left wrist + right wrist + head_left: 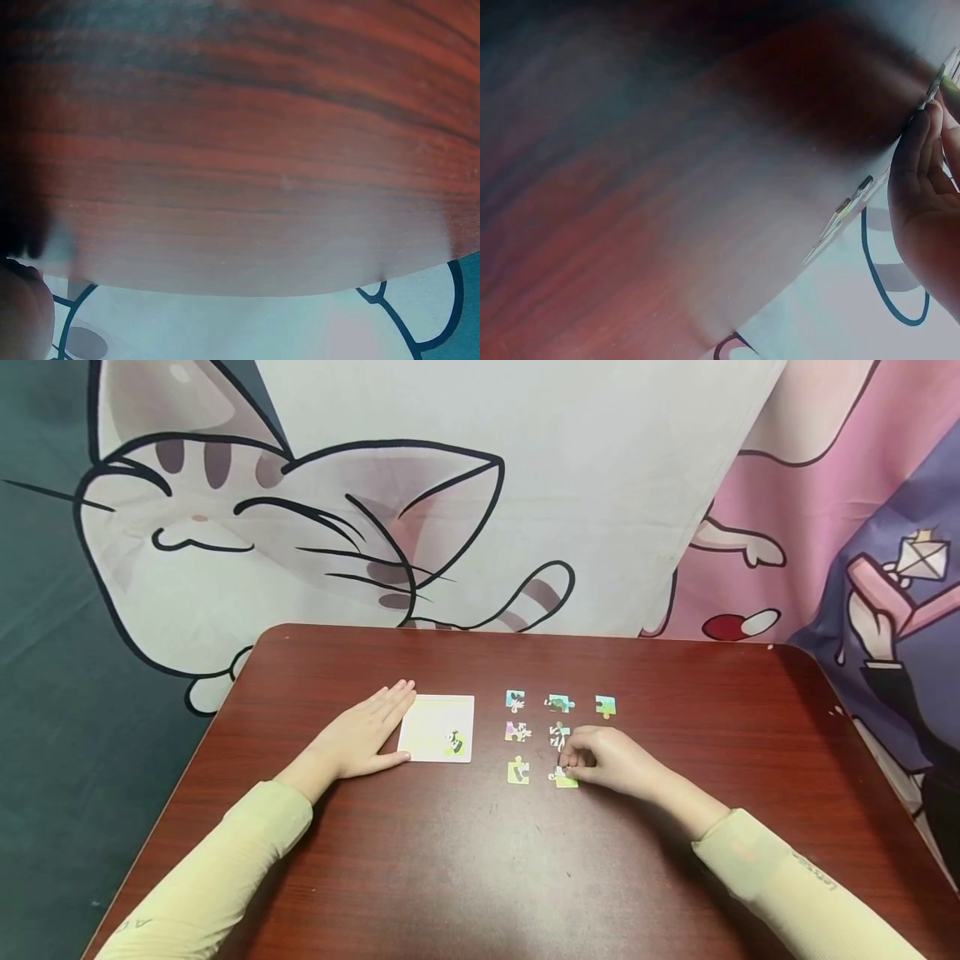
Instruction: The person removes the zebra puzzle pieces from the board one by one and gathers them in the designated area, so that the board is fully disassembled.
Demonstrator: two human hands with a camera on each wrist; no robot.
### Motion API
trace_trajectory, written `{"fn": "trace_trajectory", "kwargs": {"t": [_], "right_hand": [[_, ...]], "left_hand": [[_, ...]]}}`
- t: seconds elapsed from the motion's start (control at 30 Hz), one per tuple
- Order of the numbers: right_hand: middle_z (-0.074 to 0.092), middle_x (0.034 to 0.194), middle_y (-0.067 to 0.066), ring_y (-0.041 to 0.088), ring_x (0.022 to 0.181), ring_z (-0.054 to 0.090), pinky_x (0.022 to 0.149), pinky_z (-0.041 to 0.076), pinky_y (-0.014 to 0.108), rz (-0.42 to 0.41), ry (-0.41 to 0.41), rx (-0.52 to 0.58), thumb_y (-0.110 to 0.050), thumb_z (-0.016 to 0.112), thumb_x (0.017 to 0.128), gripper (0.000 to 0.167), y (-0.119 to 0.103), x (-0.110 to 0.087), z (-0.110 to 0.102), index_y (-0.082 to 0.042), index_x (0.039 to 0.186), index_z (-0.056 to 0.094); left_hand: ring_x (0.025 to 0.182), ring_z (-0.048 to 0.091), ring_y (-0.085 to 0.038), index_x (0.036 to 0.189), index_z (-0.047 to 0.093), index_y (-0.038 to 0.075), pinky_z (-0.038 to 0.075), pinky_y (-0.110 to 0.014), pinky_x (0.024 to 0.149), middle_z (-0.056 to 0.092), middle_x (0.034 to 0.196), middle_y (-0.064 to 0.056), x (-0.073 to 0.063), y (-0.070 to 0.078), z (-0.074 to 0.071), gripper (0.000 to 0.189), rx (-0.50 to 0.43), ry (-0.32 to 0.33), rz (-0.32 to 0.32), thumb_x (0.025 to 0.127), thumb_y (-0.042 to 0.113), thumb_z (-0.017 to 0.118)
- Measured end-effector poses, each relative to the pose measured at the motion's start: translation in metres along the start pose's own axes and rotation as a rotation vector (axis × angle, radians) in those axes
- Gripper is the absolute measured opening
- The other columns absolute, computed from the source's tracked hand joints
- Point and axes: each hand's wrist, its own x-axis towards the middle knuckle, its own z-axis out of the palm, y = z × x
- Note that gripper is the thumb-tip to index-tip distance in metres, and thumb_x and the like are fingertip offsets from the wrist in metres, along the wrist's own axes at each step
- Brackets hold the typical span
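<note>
In the head view my left hand [365, 732] lies flat on the table with its fingers straight, its fingertips and thumb at the left edge of a square white card [427, 728] that has a small panda picture. My right hand [611, 762] has its fingers bent and pinches a jigsaw piece [567, 782] with green on it, at the bottom of the middle column. Just above those fingers lies another jigsaw piece [557, 735], partly hidden by them. In the right wrist view the fingers [913, 154] touch down by the pieces at the right edge.
Several more jigsaw pieces lie in loose rows: one [518, 770] at lower left, one [517, 732] above it, and one [605, 706] at upper right. The brown wooden table [450, 877] ends at the back against a cat-patterned cloth [600, 485].
</note>
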Motion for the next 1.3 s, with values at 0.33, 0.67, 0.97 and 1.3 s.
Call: {"fn": "trace_trajectory", "kwargs": {"t": [0.33,0.67,0.97,1.3], "right_hand": [[0.069,0.086,-0.01,0.006,0.079,0.062,0.07,0.055,0.022,-0.023,0.063,0.046,0.0,0.082,0.087,0.017,-0.002,0.0,-0.01,-0.016,0.092,0.078],[0.071,0.084,-0.01,0.004,0.077,0.063,0.071,0.057,0.028,-0.016,0.088,0.1,-0.005,0.08,0.091,0.011,-0.018,0.027,-0.01,-0.014,0.095,0.078],[0.074,0.087,-0.004,0.007,0.079,0.066,0.075,0.059,0.024,0.001,0.058,0.133,-0.005,0.078,0.093,0.007,-0.034,0.055,-0.001,-0.01,0.097,0.076],[0.073,0.089,-0.002,0.006,0.082,0.067,0.077,0.06,0.02,-0.067,0.019,0.149,-0.005,0.079,0.093,0.01,-0.05,0.087,0.018,-0.01,0.101,0.077]], "left_hand": [[0.166,0.021,-0.033,0.167,0.023,-0.004,0.025,-0.048,0.135,0.021,0.177,-0.02,0.003,0.001,0.0,0.096,-0.002,-0.043,-0.013,0.102,0.058,0.058],[0.166,0.02,-0.034,0.167,0.022,-0.004,0.025,-0.049,0.135,0.019,0.177,-0.02,0.0,0.0,-0.001,0.096,-0.024,-0.046,-0.019,0.101,0.057,0.059],[0.166,0.021,-0.034,0.166,0.024,-0.004,0.025,-0.049,0.135,0.02,0.177,-0.02,0.0,0.0,0.0,0.097,-0.019,-0.028,-0.009,0.101,0.056,0.06],[0.166,0.02,-0.033,0.167,0.023,-0.004,0.024,-0.049,0.135,0.019,0.177,-0.02,0.0,0.001,-0.002,0.096,-0.021,-0.051,-0.024,0.102,0.057,0.058]]}}
